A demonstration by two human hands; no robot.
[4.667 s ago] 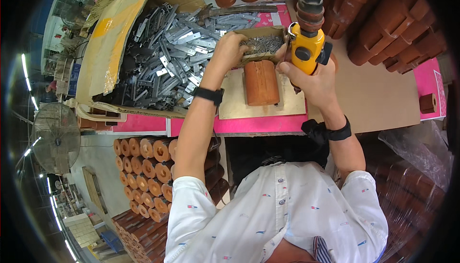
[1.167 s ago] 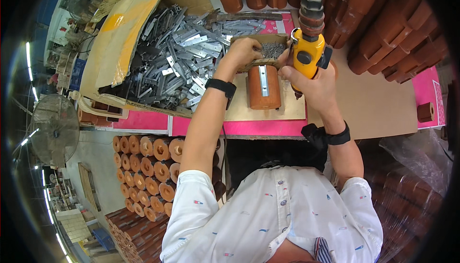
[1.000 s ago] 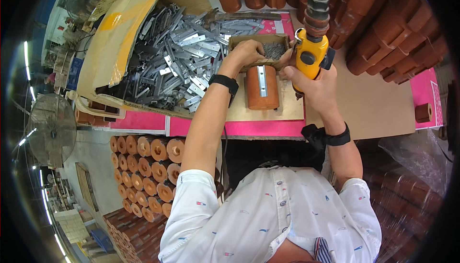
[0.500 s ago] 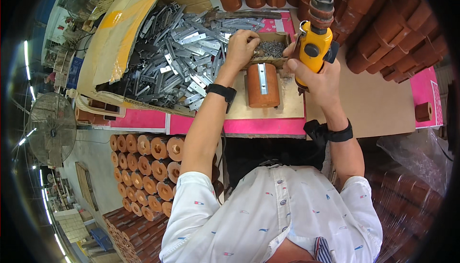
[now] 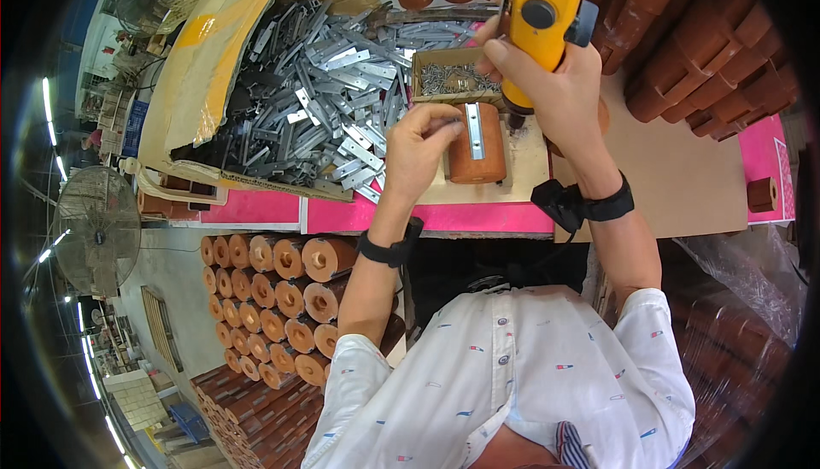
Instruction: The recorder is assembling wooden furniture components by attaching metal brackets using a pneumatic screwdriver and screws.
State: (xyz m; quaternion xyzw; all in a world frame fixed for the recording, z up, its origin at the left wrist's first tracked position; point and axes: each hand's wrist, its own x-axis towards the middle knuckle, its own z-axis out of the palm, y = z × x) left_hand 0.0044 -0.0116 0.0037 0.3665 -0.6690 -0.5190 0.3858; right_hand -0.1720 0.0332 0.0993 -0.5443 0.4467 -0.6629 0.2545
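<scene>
A brown, clay-coloured cylinder (image 5: 491, 157) lies on a wooden board (image 5: 525, 185) at the table's front. Along its top rests a silver metal strip (image 5: 474, 131) with holes. My left hand (image 5: 414, 151) is beside the cylinder's left side, thumb and fingers pinched together near the strip; whatever is between them is too small to make out. My right hand (image 5: 555, 85) grips a yellow power screwdriver (image 5: 547, 8) by its body, with its dark nose pointing down just right of the cylinder. Behind the cylinder sits a small cardboard box of screws (image 5: 448, 80).
A large open carton (image 5: 231, 50) heaped with metal strips (image 5: 342, 85) stands at the left. More brown cylinders are stacked at the back right (image 5: 700, 50) and below the table at the left (image 5: 290, 298). A short brown piece (image 5: 762, 195) lies at the table's right end.
My left hand has come out of the screw box, toward me, to the cylinder's left side. My right hand has moved the screwdriver slightly up and to the left. The cylinder has shifted slightly.
</scene>
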